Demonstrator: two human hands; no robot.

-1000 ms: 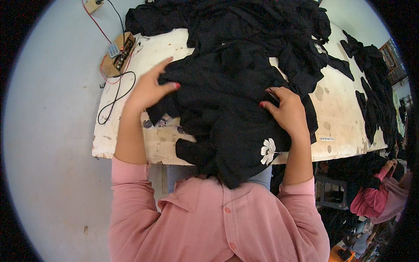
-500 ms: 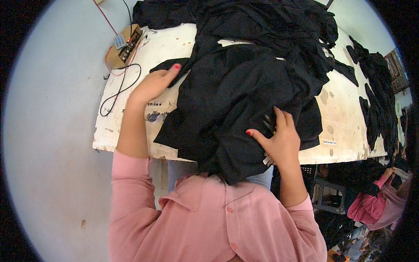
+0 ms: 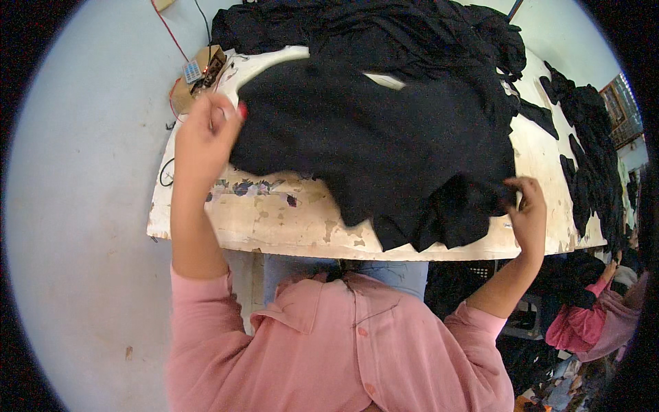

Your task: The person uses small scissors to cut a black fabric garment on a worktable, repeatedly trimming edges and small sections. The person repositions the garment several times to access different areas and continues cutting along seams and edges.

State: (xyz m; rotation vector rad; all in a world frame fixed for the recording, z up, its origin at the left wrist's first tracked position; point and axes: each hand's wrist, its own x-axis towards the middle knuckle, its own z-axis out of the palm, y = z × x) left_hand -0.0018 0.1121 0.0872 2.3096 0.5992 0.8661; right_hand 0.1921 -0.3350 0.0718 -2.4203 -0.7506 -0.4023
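A black garment [image 3: 371, 137] is spread out in the air over the worktable, its lower edge uneven and folded. My left hand [image 3: 209, 134] is closed on its left edge, thumb pressed against curled fingers. At the right, my right hand [image 3: 528, 209] has bent fingers pinched at the cloth's right edge. Motion blurs both hands slightly, and whether the right hand also has a small tool in it cannot be made out.
More black cloth [image 3: 405, 34] is heaped at the table's [image 3: 274, 223] far side, with further dark pieces [image 3: 590, 130] at the right. A cardboard box with wires [image 3: 184, 96] stands far left beside a wall [image 3: 89, 206]. Another person in pink [image 3: 583, 319] is at the lower right.
The bunched garment has been lifted and stretched out sideways. My left hand has closed on its edge and moved left; my right hand has moved right, away from the middle.
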